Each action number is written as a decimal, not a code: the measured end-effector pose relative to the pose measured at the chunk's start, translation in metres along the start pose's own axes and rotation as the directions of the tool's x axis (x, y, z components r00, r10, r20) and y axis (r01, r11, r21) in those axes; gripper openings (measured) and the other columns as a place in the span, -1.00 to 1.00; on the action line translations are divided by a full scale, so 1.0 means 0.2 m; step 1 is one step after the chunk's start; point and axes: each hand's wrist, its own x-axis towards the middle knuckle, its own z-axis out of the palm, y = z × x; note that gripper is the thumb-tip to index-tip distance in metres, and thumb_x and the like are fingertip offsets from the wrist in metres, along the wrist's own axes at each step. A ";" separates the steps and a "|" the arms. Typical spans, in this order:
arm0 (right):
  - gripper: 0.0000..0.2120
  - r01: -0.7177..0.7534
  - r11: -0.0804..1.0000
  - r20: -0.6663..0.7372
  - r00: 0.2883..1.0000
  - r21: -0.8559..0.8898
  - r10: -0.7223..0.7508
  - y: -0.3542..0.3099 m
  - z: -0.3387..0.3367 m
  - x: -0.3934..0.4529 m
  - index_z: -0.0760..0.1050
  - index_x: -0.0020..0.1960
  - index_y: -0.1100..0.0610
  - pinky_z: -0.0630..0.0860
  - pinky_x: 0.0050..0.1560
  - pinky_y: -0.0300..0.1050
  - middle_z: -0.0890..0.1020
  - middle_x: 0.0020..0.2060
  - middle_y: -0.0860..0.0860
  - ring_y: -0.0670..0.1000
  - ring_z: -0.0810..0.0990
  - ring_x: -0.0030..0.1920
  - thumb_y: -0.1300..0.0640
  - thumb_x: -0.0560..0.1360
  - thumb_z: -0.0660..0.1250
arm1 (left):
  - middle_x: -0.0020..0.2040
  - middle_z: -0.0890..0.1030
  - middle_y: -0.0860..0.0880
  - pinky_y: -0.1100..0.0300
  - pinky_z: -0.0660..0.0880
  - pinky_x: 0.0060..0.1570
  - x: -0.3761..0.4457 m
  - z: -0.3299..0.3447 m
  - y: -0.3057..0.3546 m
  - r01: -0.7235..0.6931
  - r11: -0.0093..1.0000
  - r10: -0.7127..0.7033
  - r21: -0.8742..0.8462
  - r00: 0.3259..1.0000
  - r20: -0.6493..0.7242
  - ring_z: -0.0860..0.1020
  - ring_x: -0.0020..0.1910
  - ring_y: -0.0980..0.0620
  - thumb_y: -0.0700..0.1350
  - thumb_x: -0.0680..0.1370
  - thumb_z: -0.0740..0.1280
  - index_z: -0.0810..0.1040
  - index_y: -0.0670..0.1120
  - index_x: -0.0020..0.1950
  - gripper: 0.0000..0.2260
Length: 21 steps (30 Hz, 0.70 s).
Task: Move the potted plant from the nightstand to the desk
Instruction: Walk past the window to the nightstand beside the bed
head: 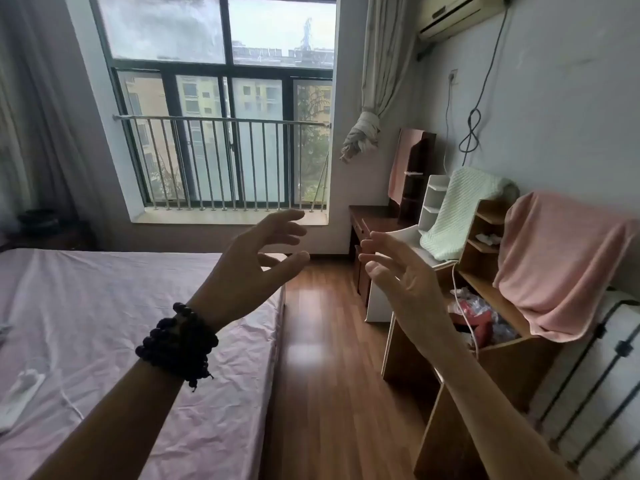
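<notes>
Both my hands are raised in front of me over the end of the bed, palms facing each other, fingers spread, nothing in them. My left hand (258, 259) wears dark bead bracelets at the wrist. My right hand (398, 271) is a little lower and to the right. A dark nightstand (52, 233) stands in the shadowed far-left corner with a dark round shape on top that I cannot make out. A dark wooden desk (372, 220) stands against the right wall below the window. No potted plant shows clearly.
A bed with a pink sheet (121, 323) fills the left side. A strip of wooden floor (322, 341) runs between the bed and the right-hand furniture. Light wooden shelves (485, 306) draped with a pink cloth (561, 258) and a green towel (457, 209) line the right wall.
</notes>
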 end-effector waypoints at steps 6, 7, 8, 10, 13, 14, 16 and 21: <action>-0.57 -0.043 0.998 0.052 0.998 -0.045 0.045 0.05 0.09 0.05 0.45 0.41 -0.12 0.60 0.34 -0.07 0.61 0.38 -0.10 -0.13 0.63 0.33 -0.04 0.54 0.33 | 0.18 0.66 0.27 0.42 0.54 -0.05 0.06 -0.05 -0.13 0.037 0.999 -0.037 -0.010 0.999 -0.009 0.63 0.20 0.23 0.11 0.50 0.46 0.48 0.30 0.34 -0.57; -0.57 -0.052 0.997 0.053 0.997 -0.057 0.055 0.07 0.09 0.07 0.46 0.42 -0.08 0.60 0.38 0.00 0.61 0.40 -0.06 -0.10 0.63 0.34 -0.03 0.55 0.34 | 0.17 0.65 0.29 0.43 0.54 -0.06 0.08 -0.04 -0.17 0.040 0.999 -0.041 -0.012 0.999 -0.011 0.63 0.19 0.24 0.06 0.52 0.48 0.48 0.31 0.33 -0.58; -0.54 -0.063 0.996 0.052 0.996 -0.061 0.066 0.08 0.08 0.09 0.47 0.43 -0.04 0.58 0.39 0.05 0.61 0.41 -0.02 -0.07 0.63 0.35 -0.03 0.54 0.33 | 0.17 0.64 0.30 0.45 0.53 -0.06 0.09 -0.03 -0.20 0.044 0.999 -0.044 -0.019 0.999 -0.009 0.62 0.19 0.26 0.01 0.55 0.48 0.47 0.32 0.32 -0.59; -0.47 -0.077 0.995 0.031 0.996 -0.064 0.080 0.11 0.07 0.15 0.48 0.45 0.01 0.57 0.41 0.08 0.63 0.41 0.00 -0.03 0.64 0.36 -0.05 0.49 0.31 | 0.18 0.63 0.32 0.46 0.53 -0.06 0.14 0.00 -0.24 0.048 0.999 -0.048 0.000 0.999 0.008 0.61 0.19 0.28 -0.04 0.56 0.46 0.44 0.36 0.31 -0.57; -0.48 -0.078 0.996 0.021 0.997 -0.049 0.079 0.20 0.06 0.30 0.49 0.43 -0.03 0.58 0.40 0.05 0.63 0.39 -0.02 -0.06 0.64 0.35 -0.06 0.48 0.31 | 0.19 0.63 0.32 0.42 0.55 -0.05 0.26 0.04 -0.34 0.041 0.999 -0.041 0.011 0.999 0.013 0.61 0.21 0.27 -0.06 0.57 0.47 0.44 0.37 0.32 -0.55; -0.50 -0.081 0.996 0.023 0.996 -0.040 0.082 0.23 0.06 0.35 0.49 0.42 -0.06 0.58 0.40 0.03 0.63 0.39 -0.03 -0.06 0.64 0.35 -0.06 0.48 0.31 | 0.19 0.63 0.32 0.41 0.55 -0.04 0.30 0.06 -0.37 0.046 0.999 -0.046 0.011 0.999 0.011 0.61 0.21 0.27 -0.04 0.57 0.47 0.45 0.37 0.32 -0.56; -0.54 -0.074 0.997 0.015 0.997 -0.020 0.074 0.33 0.05 0.48 0.50 0.37 -0.09 0.59 0.39 0.04 0.64 0.37 -0.04 -0.06 0.64 0.34 -0.06 0.48 0.31 | 0.19 0.62 0.33 0.42 0.55 -0.03 0.41 0.10 -0.46 0.046 0.999 -0.046 0.028 0.999 0.011 0.60 0.21 0.29 -0.02 0.56 0.46 0.45 0.35 0.33 -0.57; -0.53 -0.081 0.997 -0.006 0.997 0.003 0.081 0.65 -0.01 0.85 0.55 0.42 0.00 0.58 0.40 0.11 0.67 0.35 0.02 -0.02 0.65 0.34 -0.04 0.52 0.34 | 0.23 0.65 0.24 0.41 0.56 0.03 0.76 0.24 -0.70 0.056 0.993 -0.062 0.106 0.997 0.054 0.59 0.23 0.28 -0.10 0.57 0.45 0.46 0.15 0.47 -0.52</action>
